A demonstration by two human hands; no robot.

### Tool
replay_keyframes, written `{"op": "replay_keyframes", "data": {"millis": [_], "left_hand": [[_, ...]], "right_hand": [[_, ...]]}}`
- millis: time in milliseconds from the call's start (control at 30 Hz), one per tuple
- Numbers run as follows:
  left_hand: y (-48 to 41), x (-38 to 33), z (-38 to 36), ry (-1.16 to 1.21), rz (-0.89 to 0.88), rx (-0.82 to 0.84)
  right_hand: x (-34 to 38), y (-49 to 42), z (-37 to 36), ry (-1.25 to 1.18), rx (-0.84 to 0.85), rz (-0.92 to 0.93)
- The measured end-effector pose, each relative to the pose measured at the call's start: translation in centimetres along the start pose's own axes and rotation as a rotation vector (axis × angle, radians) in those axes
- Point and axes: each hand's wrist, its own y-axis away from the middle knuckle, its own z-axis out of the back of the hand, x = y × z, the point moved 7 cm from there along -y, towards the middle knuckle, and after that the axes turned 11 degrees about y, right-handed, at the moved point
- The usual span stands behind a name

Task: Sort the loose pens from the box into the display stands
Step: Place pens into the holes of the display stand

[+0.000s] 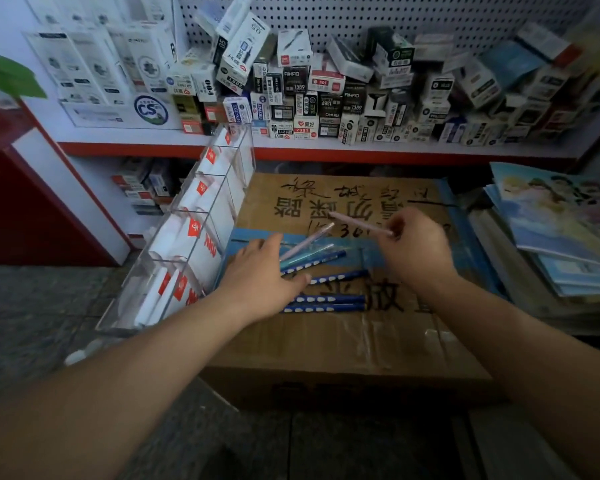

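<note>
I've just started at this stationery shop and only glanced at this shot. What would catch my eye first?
First, the two hands over the cardboard box in the middle. The right hand pinches a pink pen, and the left hand lies over loose blue pens on the box top. A clear display stand stands left of the box. Behind, a shelf is heaped with small pen boxes.

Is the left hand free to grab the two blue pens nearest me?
Probably yes: the left hand lies open just beside the two blue pens, which lie uncovered on the cardboard box.
</note>
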Motion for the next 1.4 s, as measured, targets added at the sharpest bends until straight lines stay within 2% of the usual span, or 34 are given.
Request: {"op": "replay_keyframes", "data": {"millis": [100, 167, 300, 400, 533, 600, 700, 933, 1133, 1267, 1400], "left_hand": [[0.7, -1.6, 1.4, 0.101, -0.105, -0.084], [1.5, -3.1, 2.4, 0.089, -0.2, -0.13], [2.9, -4.4, 1.7, 0.075, -0.32, 0.027], [3.3, -3.3, 0.8, 0.113, -0.233, 0.112], [3.2, -1.6, 0.7, 0.359, -0.041, 0.138], [3.1, -0.9, 0.8, 0.445, 0.025, 0.117], [3.0, 0.1, 1.1, 0.514, 0.075, 0.063], [2.5, 1.6, 1.1, 0.586, 0.129, 0.027], [2.3, 1.6, 1.0, 0.597, 0.129, 0.014], [2.2, 1.6, 1.0, 0.629, 0.133, 0.011], [2.6, 1.1, 1.2, 0.757, 0.133, 0.023]], "right_hand": [[1.9, 0.4, 3.0, -0.116, -0.088, 0.116], [3.7, 1.1, 4.2, -0.206, -0.064, 0.239], [6.3, 2.5, 3.6, -0.386, 0.128, 0.394], [7.1, 2.8, 2.1, -0.481, 0.26, 0.414], [7.0, 1.9, -0.4, -0.57, 0.35, 0.367], [6.1, 0.3, -1.7, -0.506, 0.281, 0.288], [4.9, -1.7, -3.3, -0.256, 0.162, 0.185], [4.9, -4.3, -8.3, 0.153, 0.286, 0.287], [4.1, -4.5, -7.6, 0.238, 0.289, 0.286], [3.7, -3.4, -4.6, -0.047, 0.273, 0.257], [3.2, -2.5, -1.5, -0.662, 0.332, 0.116]]}}
